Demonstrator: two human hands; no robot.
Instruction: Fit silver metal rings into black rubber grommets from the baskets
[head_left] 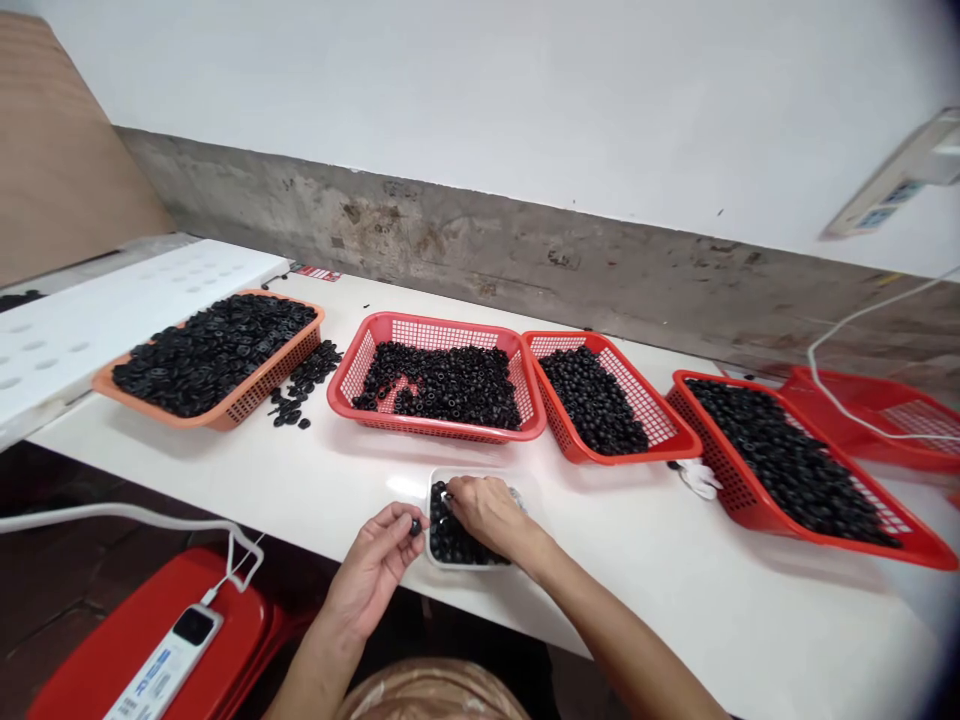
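Between the thumb and fingers of my left hand [379,560] is a small round black part [415,526], held just left of a white plastic tub [469,567]. Inside the tub lie many black round parts [450,540]. My right hand [487,510] reaches over the tub with its fingers pinched together at the left side. Whatever those fingertips grip, if anything, is too small and covered to make out. Behind the tub stands a red basket [439,432] of small black rings [465,385].
To the right are two more red baskets [615,458] [840,540] of black parts. An orange basket [217,415] of flat black pieces stands left, beside loose pieces [300,385]. A white foam board [135,300] lies behind it. A power bank [169,665] rests on a red stool [97,630].
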